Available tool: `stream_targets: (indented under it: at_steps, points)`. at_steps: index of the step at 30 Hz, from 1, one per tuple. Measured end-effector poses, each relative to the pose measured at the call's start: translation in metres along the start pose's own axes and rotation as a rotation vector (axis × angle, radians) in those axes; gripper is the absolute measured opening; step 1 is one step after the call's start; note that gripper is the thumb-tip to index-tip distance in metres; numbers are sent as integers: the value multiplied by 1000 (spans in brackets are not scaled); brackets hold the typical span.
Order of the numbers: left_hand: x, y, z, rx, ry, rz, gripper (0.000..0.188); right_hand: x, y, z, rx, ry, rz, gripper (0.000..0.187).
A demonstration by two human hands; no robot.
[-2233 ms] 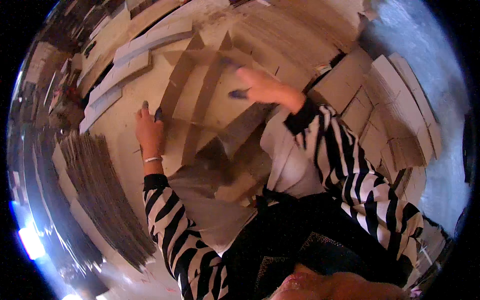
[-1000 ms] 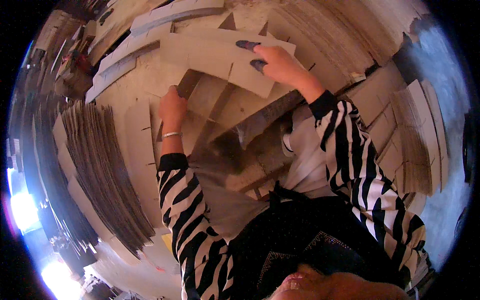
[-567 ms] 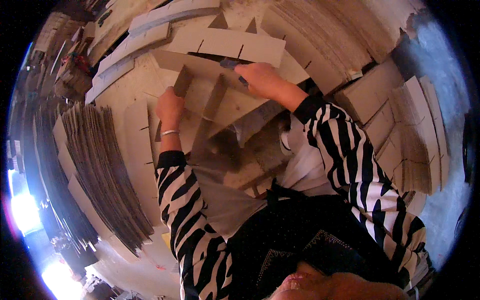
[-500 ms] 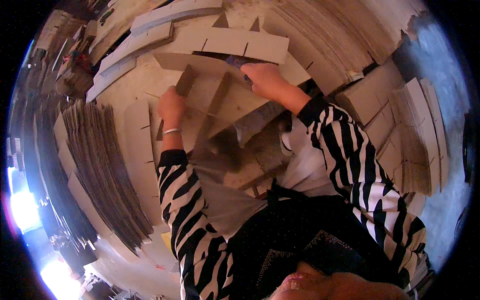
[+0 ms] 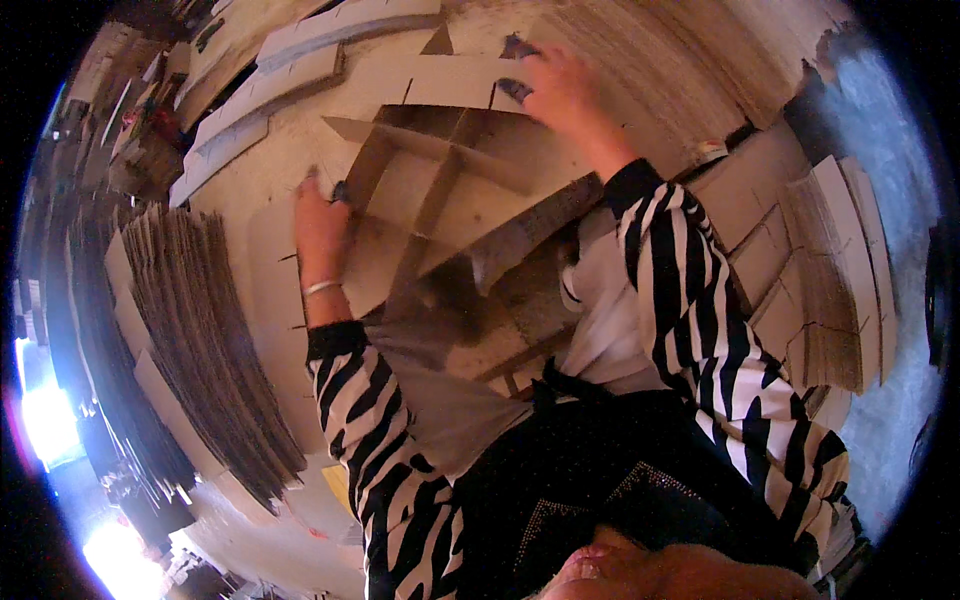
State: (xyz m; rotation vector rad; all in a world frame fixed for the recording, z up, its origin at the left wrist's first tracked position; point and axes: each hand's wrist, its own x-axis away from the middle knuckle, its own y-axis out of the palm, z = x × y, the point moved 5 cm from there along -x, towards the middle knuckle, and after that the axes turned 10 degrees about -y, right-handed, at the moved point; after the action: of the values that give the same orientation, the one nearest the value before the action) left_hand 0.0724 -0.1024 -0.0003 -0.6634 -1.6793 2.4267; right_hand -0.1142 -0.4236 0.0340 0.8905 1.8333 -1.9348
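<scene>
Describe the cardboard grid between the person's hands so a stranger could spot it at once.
Start with the pale tabletop in the upper middle. There, between the left hand and the right hand, stands a brown cardboard grid. Its upright strips cross into open cells, unlike the packed cardboard stack at left.

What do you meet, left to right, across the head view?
Brown cardboard stack → left hand → cardboard divider grid → right hand → slotted cardboard pile.
</scene>
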Motion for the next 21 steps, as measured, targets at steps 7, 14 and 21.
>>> stream_targets:
  at_steps: [7,14,21]
  points:
    - [43,11,15,400,-70,-763,47,33,76,18,-657,413,-416,39]
    - [108,45,139,253,9,-812,69,25,98,-37,-1143,483,-324,33]
    - [69,-8,76,1185,-328,-720,63,2,54,-14,-1547,731,-22,30]
